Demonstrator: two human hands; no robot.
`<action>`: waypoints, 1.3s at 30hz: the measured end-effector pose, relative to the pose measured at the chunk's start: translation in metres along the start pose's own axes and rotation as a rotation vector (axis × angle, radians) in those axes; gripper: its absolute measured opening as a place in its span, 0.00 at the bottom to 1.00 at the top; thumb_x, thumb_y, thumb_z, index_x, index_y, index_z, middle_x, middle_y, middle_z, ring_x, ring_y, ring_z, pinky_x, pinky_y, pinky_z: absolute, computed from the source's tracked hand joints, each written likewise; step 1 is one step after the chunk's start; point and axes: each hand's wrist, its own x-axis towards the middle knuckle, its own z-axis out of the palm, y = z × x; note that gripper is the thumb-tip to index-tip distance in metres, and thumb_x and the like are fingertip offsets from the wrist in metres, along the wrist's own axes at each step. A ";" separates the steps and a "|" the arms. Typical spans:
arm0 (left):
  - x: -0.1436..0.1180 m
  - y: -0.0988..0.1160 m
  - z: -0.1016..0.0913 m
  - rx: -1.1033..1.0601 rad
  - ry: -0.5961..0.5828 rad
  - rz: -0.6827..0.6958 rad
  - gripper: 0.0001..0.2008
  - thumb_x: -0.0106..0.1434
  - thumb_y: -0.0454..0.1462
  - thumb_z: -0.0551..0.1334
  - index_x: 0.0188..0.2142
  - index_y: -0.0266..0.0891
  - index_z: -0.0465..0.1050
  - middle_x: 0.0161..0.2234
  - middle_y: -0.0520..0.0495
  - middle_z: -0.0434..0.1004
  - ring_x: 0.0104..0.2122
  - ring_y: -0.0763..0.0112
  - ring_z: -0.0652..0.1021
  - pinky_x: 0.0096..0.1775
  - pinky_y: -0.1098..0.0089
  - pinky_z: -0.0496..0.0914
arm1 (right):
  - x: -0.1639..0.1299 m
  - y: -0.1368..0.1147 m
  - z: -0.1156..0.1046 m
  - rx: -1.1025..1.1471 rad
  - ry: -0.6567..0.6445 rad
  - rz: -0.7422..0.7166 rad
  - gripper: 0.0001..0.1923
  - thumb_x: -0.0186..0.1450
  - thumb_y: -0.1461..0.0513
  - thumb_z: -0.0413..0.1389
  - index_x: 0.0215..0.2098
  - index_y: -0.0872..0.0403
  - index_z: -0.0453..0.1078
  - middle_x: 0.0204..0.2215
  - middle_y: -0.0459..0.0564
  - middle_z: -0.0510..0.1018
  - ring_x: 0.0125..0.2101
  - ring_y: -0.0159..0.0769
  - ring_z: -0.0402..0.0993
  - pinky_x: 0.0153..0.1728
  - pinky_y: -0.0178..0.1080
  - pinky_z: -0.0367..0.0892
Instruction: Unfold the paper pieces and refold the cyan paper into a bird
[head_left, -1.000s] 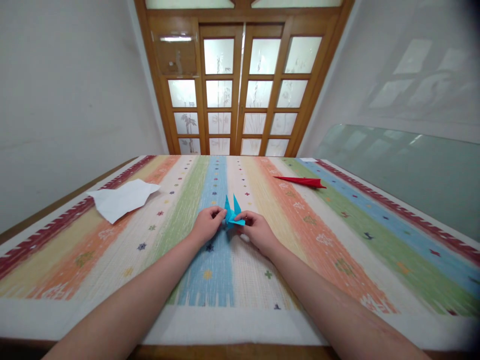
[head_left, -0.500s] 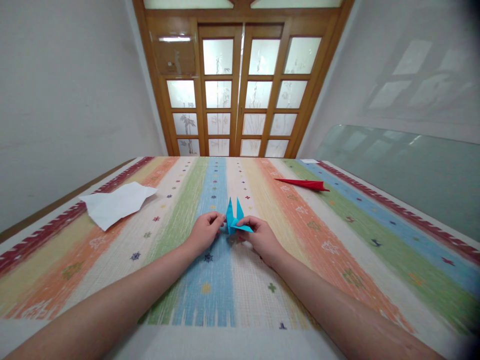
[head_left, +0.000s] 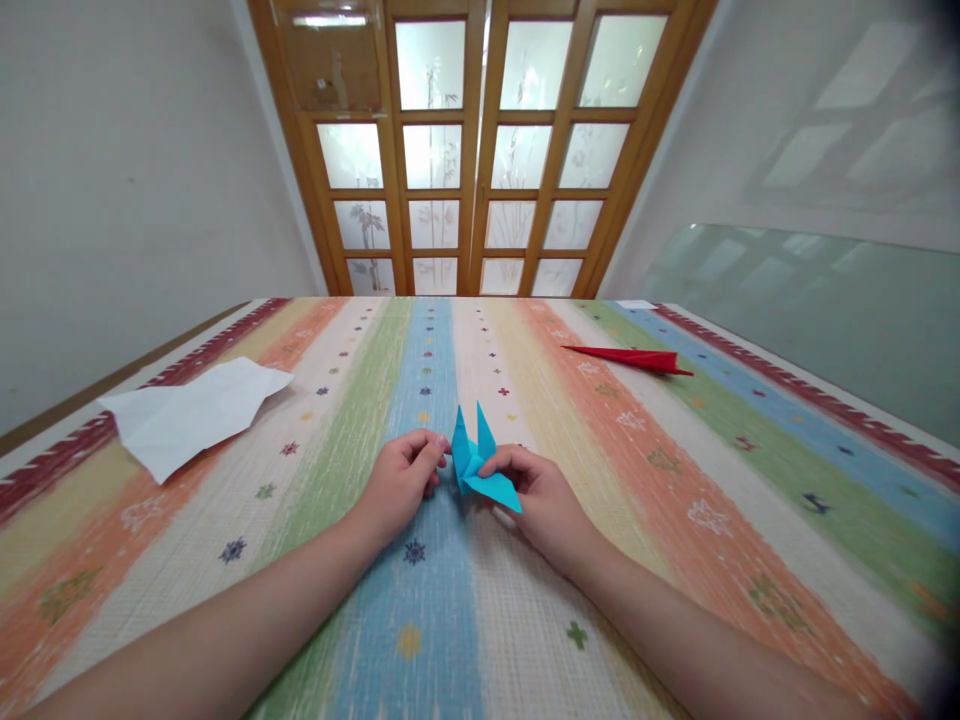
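A small folded piece of bright blue paper [head_left: 480,467] sits between the person's two hands, low over the striped tablecloth [head_left: 675,470] and above its blue stripe, near the middle of the table. The paper is a clean turquoise, creased into sharp facets: two narrow pointed tips stand upward side by side, the left one slightly shorter in this view, and a flat triangular flap juts out toward the lower right, ending in a crisp point. Its folds catch the light unevenly, so the upright tips look a little darker than the flap.

The left hand [head_left: 397,485] is curled, with thumb and forefinger pinched on the paper's left edge at the base of the tips. The right hand [head_left: 544,500] is likewise closed on the piece, its fingertips gripping the right side just above the jutting flap, which partly covers its thumb. Both forearms stretch in from the lower edge of the view, and both hands appear to rest on or just above the cloth; which of the two cannot be told.

Well apart on the left lies a creased white paper [head_left: 187,415], flat across the red and orange stripes. Far to the right, a long, thin red folded paper [head_left: 634,357] lies on the cloth. Behind the table stands a wooden door [head_left: 480,140] with frosted glass panes.
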 end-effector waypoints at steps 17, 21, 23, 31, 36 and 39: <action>0.001 0.001 0.000 -0.003 0.047 -0.017 0.20 0.63 0.52 0.60 0.35 0.36 0.76 0.24 0.52 0.67 0.20 0.75 0.69 0.21 0.74 0.64 | -0.001 -0.001 0.004 -0.049 0.073 0.038 0.09 0.53 0.59 0.67 0.31 0.51 0.74 0.28 0.47 0.78 0.28 0.37 0.73 0.31 0.40 0.68; 0.002 0.000 -0.001 0.033 0.040 -0.004 0.20 0.64 0.51 0.59 0.35 0.36 0.76 0.24 0.52 0.67 0.20 0.75 0.69 0.22 0.73 0.65 | -0.001 -0.002 0.006 -0.034 0.104 0.063 0.09 0.52 0.60 0.67 0.30 0.51 0.74 0.26 0.46 0.77 0.26 0.36 0.71 0.27 0.38 0.66; 0.003 0.001 -0.001 0.047 0.027 -0.007 0.19 0.64 0.51 0.59 0.35 0.36 0.75 0.24 0.51 0.68 0.21 0.74 0.69 0.24 0.72 0.66 | -0.001 -0.002 0.006 -0.042 0.107 0.068 0.09 0.51 0.60 0.67 0.30 0.51 0.74 0.25 0.46 0.77 0.25 0.35 0.71 0.27 0.38 0.66; 0.002 0.010 0.002 0.094 -0.026 -0.013 0.18 0.62 0.51 0.60 0.35 0.38 0.74 0.30 0.48 0.74 0.26 0.71 0.72 0.29 0.70 0.68 | -0.001 -0.002 0.005 -0.102 0.093 0.028 0.08 0.53 0.59 0.66 0.30 0.51 0.74 0.28 0.46 0.79 0.27 0.36 0.72 0.29 0.38 0.67; -0.011 0.015 0.009 0.050 0.008 0.038 0.18 0.59 0.47 0.64 0.43 0.37 0.76 0.38 0.42 0.79 0.33 0.67 0.76 0.36 0.68 0.70 | -0.005 -0.007 0.006 -0.173 0.063 -0.044 0.08 0.54 0.58 0.67 0.30 0.51 0.75 0.29 0.47 0.79 0.30 0.38 0.74 0.35 0.40 0.68; -0.020 0.021 0.010 0.063 0.000 0.036 0.17 0.59 0.46 0.65 0.41 0.36 0.77 0.36 0.42 0.79 0.32 0.66 0.76 0.34 0.68 0.70 | -0.012 -0.012 0.009 -0.168 0.053 -0.061 0.08 0.53 0.58 0.67 0.29 0.51 0.75 0.31 0.48 0.80 0.32 0.39 0.75 0.36 0.41 0.69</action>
